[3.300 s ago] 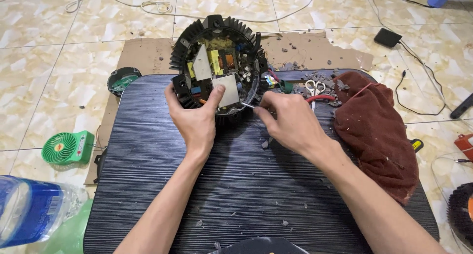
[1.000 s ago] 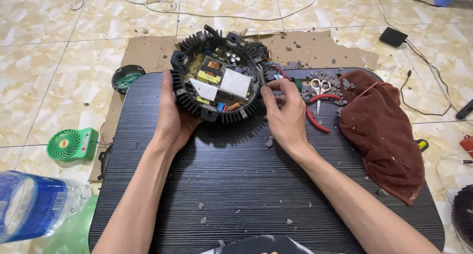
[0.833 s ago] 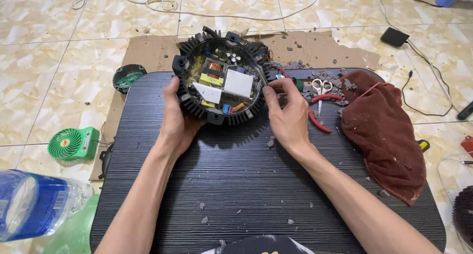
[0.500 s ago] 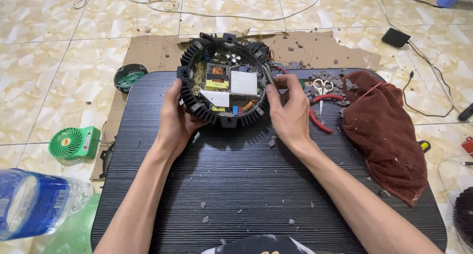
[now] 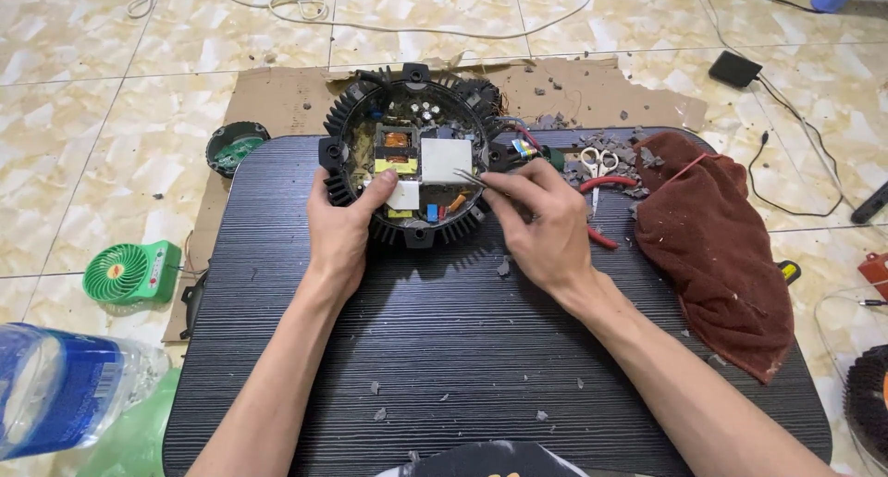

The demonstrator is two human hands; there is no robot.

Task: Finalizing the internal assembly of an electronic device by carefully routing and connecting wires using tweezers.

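A round black finned housing (image 5: 344, 153) with an exposed circuit board (image 5: 418, 167) lies at the far end of a dark ribbed table top (image 5: 462, 347). My left hand (image 5: 340, 232) grips its near left rim, thumb on a white block of the board. My right hand (image 5: 546, 223) holds thin metal tweezers (image 5: 470, 176), whose tips touch the board beside a larger white block.
A dark red cloth (image 5: 717, 246) lies on the right, with small scissors (image 5: 599, 167) and red-handled pliers beside grey debris. On the tiled floor sit a green mini fan (image 5: 129, 273), a small round part (image 5: 236, 148), a plastic bottle (image 5: 65, 398) and cables.
I turned the housing round and laid it flat. My right hand moved off the rim and now brings tweezers onto the board.
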